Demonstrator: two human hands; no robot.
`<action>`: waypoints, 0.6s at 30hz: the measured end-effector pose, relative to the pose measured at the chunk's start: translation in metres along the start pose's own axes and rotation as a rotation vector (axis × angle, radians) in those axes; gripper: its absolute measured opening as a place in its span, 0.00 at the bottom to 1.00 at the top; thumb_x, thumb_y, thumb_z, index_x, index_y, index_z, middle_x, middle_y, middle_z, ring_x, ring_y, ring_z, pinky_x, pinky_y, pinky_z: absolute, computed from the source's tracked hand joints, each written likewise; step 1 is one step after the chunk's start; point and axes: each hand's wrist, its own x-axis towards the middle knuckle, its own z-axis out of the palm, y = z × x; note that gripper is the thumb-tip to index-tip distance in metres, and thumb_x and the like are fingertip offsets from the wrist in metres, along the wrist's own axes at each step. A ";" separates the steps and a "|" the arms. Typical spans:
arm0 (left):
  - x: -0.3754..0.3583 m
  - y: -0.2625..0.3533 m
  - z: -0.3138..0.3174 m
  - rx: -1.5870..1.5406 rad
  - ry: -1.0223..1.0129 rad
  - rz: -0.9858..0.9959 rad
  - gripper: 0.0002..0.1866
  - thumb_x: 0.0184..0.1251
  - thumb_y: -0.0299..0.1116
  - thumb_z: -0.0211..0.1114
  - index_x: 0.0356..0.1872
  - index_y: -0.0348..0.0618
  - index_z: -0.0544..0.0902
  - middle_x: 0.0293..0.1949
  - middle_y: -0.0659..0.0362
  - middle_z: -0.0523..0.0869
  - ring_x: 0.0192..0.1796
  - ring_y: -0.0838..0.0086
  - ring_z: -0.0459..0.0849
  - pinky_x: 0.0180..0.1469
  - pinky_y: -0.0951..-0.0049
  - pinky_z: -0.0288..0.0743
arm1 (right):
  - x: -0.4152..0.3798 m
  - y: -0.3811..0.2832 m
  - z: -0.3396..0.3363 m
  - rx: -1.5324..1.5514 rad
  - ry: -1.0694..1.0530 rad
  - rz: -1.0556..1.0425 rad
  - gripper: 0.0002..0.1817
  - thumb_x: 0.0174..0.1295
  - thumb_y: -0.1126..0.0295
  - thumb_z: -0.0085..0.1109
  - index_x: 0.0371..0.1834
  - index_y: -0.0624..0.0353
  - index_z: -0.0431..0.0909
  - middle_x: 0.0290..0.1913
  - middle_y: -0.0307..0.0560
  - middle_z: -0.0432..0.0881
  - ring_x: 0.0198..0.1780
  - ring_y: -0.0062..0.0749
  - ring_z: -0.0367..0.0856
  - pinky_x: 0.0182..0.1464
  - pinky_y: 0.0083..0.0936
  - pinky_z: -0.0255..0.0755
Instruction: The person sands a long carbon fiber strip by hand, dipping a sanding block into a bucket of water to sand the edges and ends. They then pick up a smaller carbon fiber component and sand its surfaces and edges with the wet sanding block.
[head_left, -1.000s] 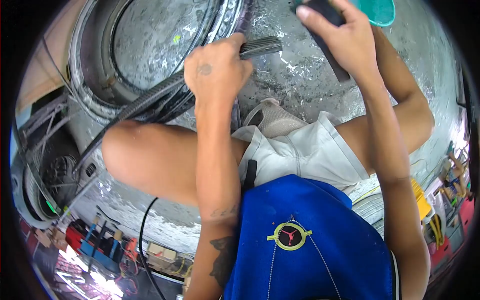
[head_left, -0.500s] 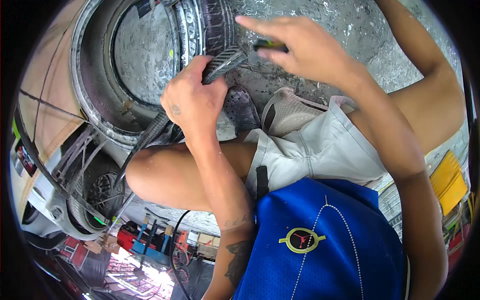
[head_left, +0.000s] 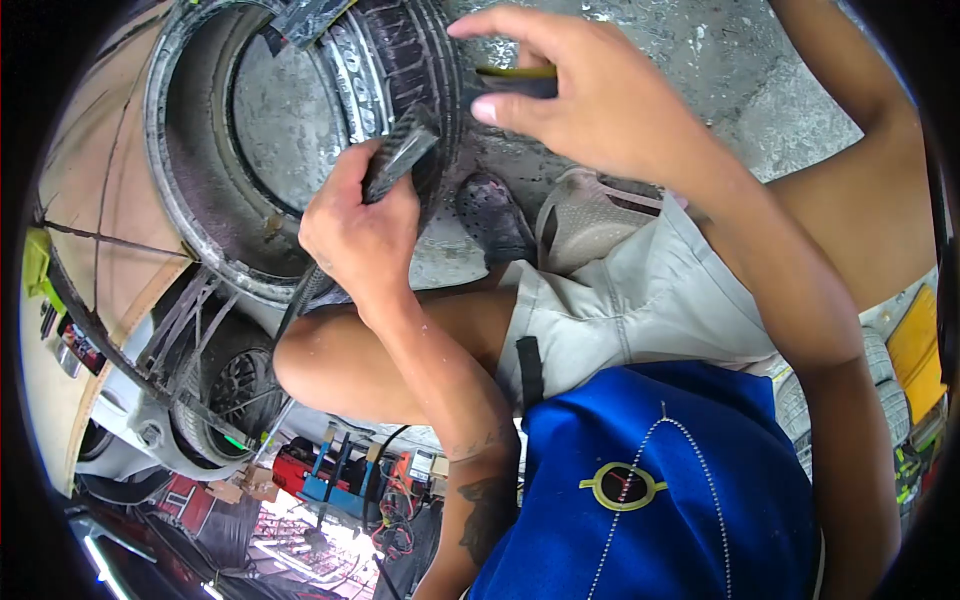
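A worn black tire (head_left: 395,50) lies on the wet grey floor at the upper left, its opening showing the floor. My left hand (head_left: 362,235) is wrapped round a dark textured rubber strip (head_left: 400,150), beside the tire tread. The strip's end points up and right; its lower part runs down past my knee. To the right, my right hand (head_left: 590,85) holds a dark tool with a yellow edge (head_left: 517,82) between thumb and palm, its index finger stretched toward the tread. The tool's far end is blurred.
A black clog (head_left: 495,218) is on the floor below the tire. A wheel (head_left: 235,385) stands at the left, near a wooden board (head_left: 115,210). Red and blue equipment (head_left: 325,475) lies lower left. A yellow object (head_left: 915,340) is at the right.
My left hand and the strip have moved left and slightly down. My right hand has shifted a little left with the tool. The view has shifted slightly.
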 end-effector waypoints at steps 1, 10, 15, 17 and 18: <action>0.002 0.000 -0.007 -0.082 0.029 -0.029 0.14 0.45 0.25 0.72 0.38 0.44 0.90 0.27 0.49 0.87 0.29 0.57 0.88 0.37 0.65 0.80 | -0.005 -0.006 0.001 -0.042 -0.027 0.048 0.28 0.62 0.69 0.69 0.67 0.53 0.74 0.34 0.47 0.82 0.35 0.34 0.79 0.42 0.33 0.75; -0.005 0.004 -0.068 -0.072 0.101 -0.050 0.14 0.48 0.20 0.67 0.39 0.38 0.89 0.27 0.53 0.88 0.30 0.73 0.86 0.39 0.74 0.79 | -0.020 -0.037 0.038 -0.042 -0.226 -0.427 0.50 0.47 0.80 0.69 0.77 0.30 0.69 0.33 0.45 0.83 0.29 0.39 0.78 0.35 0.35 0.77; -0.009 0.007 -0.081 -0.072 0.098 -0.008 0.17 0.45 0.18 0.67 0.38 0.43 0.92 0.30 0.54 0.91 0.31 0.68 0.88 0.40 0.73 0.79 | -0.022 -0.032 0.038 -0.291 -0.169 -0.417 0.50 0.47 0.78 0.71 0.78 0.35 0.67 0.29 0.45 0.77 0.31 0.43 0.77 0.37 0.38 0.75; -0.012 0.008 -0.083 -0.056 0.094 0.002 0.17 0.44 0.18 0.67 0.38 0.43 0.92 0.31 0.54 0.91 0.31 0.68 0.88 0.40 0.72 0.79 | -0.022 -0.025 0.039 -0.238 -0.119 -0.421 0.48 0.49 0.78 0.71 0.78 0.36 0.68 0.31 0.46 0.78 0.32 0.44 0.78 0.38 0.39 0.74; -0.012 0.008 -0.083 -0.057 0.089 0.010 0.17 0.43 0.18 0.68 0.38 0.44 0.92 0.31 0.55 0.92 0.31 0.67 0.88 0.41 0.72 0.79 | -0.023 -0.023 0.039 -0.201 -0.071 -0.416 0.47 0.51 0.78 0.71 0.78 0.37 0.68 0.33 0.47 0.80 0.33 0.45 0.78 0.39 0.39 0.74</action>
